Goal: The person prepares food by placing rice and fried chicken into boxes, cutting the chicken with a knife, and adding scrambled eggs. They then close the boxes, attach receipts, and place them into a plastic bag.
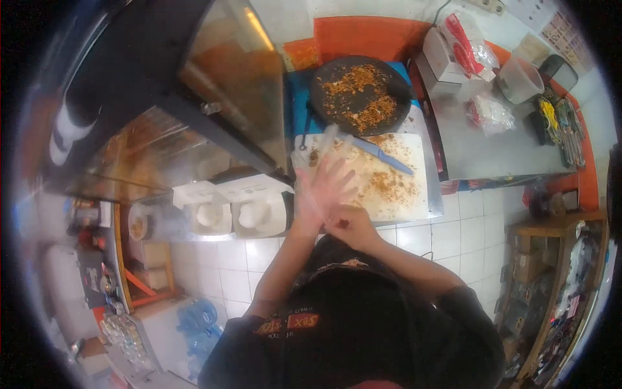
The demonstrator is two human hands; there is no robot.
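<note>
My left hand (326, 189) is inside a clear plastic glove (304, 175), its fingers spread above the white cutting board (414, 194). The loose tips of the glove stand out past my fingers. At the left wrist, my right hand (350, 227) is closed on the glove's cuff. Beyond the left fingers a knife (383, 155) with a blue-grey handle lies on the board among brown crumbs. Behind the board is a round dark stone slab (337, 97) with chopped brown food (363, 81) spread over it.
Two open white boxes (262, 217) with pale wrapped contents stand left of the board. A glass-sided display case (236, 91) rises at the left. On the metal table (518, 155) at the right are a plastic tub (521, 81) and bags. Wooden shelves (551, 259) stand lower right.
</note>
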